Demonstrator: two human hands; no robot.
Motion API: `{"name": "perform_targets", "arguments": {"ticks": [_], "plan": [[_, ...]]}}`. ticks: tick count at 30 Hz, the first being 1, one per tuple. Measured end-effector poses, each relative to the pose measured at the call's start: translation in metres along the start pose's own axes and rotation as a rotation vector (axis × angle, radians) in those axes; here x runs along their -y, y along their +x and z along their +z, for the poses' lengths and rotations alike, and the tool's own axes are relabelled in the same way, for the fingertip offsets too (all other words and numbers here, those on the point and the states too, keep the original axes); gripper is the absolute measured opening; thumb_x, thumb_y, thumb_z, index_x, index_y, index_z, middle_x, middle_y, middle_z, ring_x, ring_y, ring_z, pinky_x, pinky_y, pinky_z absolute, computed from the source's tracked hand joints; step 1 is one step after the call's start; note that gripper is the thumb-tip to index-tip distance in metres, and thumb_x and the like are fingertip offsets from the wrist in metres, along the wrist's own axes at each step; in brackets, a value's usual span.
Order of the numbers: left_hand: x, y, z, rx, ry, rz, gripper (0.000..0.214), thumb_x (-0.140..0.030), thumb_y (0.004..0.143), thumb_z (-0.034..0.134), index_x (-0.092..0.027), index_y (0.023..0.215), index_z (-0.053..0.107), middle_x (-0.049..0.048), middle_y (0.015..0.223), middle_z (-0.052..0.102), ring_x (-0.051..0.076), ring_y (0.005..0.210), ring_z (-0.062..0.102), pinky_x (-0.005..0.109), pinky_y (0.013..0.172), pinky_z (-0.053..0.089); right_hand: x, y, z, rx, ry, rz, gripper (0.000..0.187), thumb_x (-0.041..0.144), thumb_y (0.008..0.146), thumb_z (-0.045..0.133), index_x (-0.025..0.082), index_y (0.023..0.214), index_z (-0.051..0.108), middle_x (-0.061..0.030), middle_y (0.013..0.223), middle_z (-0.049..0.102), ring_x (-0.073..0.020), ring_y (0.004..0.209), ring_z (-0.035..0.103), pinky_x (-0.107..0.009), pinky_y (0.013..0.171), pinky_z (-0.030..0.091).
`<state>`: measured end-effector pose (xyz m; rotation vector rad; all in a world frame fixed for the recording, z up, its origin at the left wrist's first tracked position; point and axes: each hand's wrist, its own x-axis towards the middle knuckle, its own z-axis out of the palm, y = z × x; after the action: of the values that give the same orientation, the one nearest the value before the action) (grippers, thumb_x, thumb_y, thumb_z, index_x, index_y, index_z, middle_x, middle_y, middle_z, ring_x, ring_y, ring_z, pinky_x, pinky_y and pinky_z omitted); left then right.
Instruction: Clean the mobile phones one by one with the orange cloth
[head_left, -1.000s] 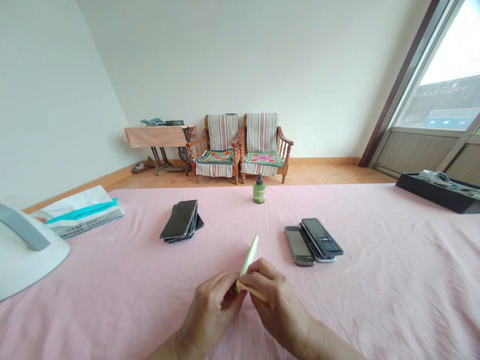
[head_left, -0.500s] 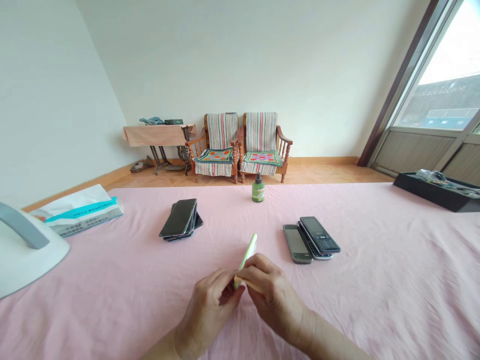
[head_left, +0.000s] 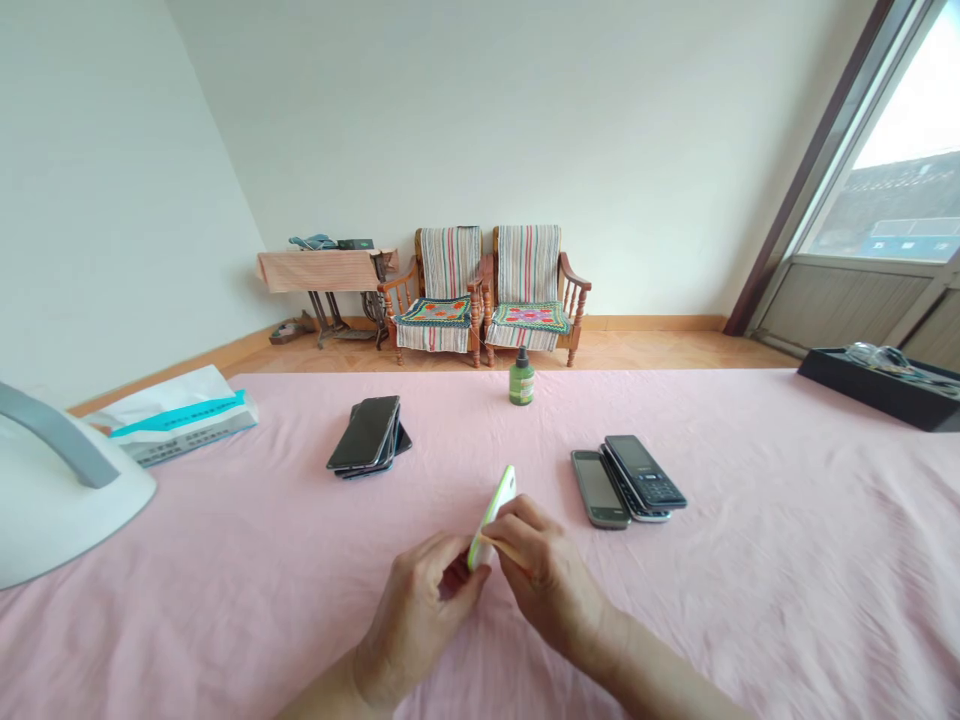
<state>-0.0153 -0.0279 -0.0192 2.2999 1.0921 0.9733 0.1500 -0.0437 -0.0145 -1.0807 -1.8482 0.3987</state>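
Note:
Upright and tilted at the front middle of the table is a phone (head_left: 493,508) with a white back and a bright green edge. My left hand (head_left: 424,600) is closed on its lower end, fingers and thumb pinching it. My right hand (head_left: 551,575) is pinched around a thin pale stick (head_left: 504,548), whose exact kind I cannot make out. Its fingertips are against the back of the phone, and they hide the stick's tip. Right of my hands lie a grey phone (head_left: 600,487) and a dark keypad phone (head_left: 643,472) resting on another phone.
A stack of dark smartphones (head_left: 367,435) lies left on the pink cloth (head_left: 247,550). Farther back stands a green pump bottle (head_left: 521,382). A white appliance with a grey handle (head_left: 82,500) and a tissue pack (head_left: 184,415) are at left. A black box (head_left: 877,388) holding cables sits far right.
My right fingertips have moved slightly up along the phone's back. The phone has turned a little, showing more of its white back. The whole view has shifted slightly.

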Motion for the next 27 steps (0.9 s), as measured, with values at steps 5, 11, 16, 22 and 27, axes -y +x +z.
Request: {"name": "perform_targets", "arguments": {"ticks": [5, 11, 16, 22, 27], "plan": [[-0.001, 0.0, 0.001, 0.006, 0.032, -0.026, 0.006, -0.013, 0.078, 0.057, -0.016, 0.077, 0.062, 0.0004, 0.067, 0.063, 0.011, 0.059, 0.059, 0.018, 0.057, 0.044, -0.022, 0.019, -0.008, -0.121, -0.065, 0.083, 0.023, 0.003, 0.081, 0.047, 0.019, 0.082, 0.064, -0.0028, 0.081, 0.057, -0.0132, 0.073, 0.058, -0.024, 0.069, 0.046], [0.0, 0.0, -0.001, 0.018, 0.016, -0.023, 0.006, -0.016, 0.08, 0.057, -0.016, 0.077, 0.062, 0.0004, 0.067, 0.062, 0.012, 0.06, 0.058, 0.018, 0.056, 0.044, 0.001, 0.004, -0.003, 0.033, -0.014, 0.015, 0.025, 0.004, 0.084, 0.045, 0.021, 0.087, 0.064, -0.0029, 0.083, 0.057, -0.0132, 0.076, 0.056, -0.023, 0.066, 0.047], [0.0, 0.001, -0.001, 0.009, -0.019, -0.033, 0.011, -0.018, 0.082, 0.055, -0.016, 0.073, 0.061, -0.0008, 0.064, 0.061, 0.011, 0.057, 0.057, 0.017, 0.053, 0.043, 0.009, 0.0, 0.001, 0.079, -0.028, -0.013, 0.024, 0.006, 0.086, 0.044, 0.02, 0.083, 0.064, -0.0034, 0.082, 0.057, -0.0131, 0.074, 0.056, -0.023, 0.067, 0.047], [0.001, 0.0, 0.0, 0.013, 0.003, -0.051, 0.005, -0.012, 0.077, 0.058, -0.016, 0.074, 0.061, -0.0003, 0.066, 0.063, 0.011, 0.059, 0.06, 0.017, 0.057, 0.045, -0.026, 0.025, -0.007, -0.192, -0.065, 0.123, 0.022, 0.004, 0.08, 0.049, 0.019, 0.084, 0.065, -0.0024, 0.078, 0.058, -0.0132, 0.071, 0.057, -0.024, 0.068, 0.046], [0.0, 0.001, 0.0, -0.001, -0.015, -0.057, 0.007, -0.015, 0.078, 0.058, -0.016, 0.073, 0.062, -0.0005, 0.064, 0.063, 0.011, 0.057, 0.059, 0.017, 0.055, 0.045, -0.002, 0.005, 0.0, -0.045, 0.061, 0.085, 0.025, 0.001, 0.081, 0.046, 0.02, 0.081, 0.064, -0.0011, 0.08, 0.056, -0.0113, 0.071, 0.056, -0.021, 0.065, 0.044]]}}
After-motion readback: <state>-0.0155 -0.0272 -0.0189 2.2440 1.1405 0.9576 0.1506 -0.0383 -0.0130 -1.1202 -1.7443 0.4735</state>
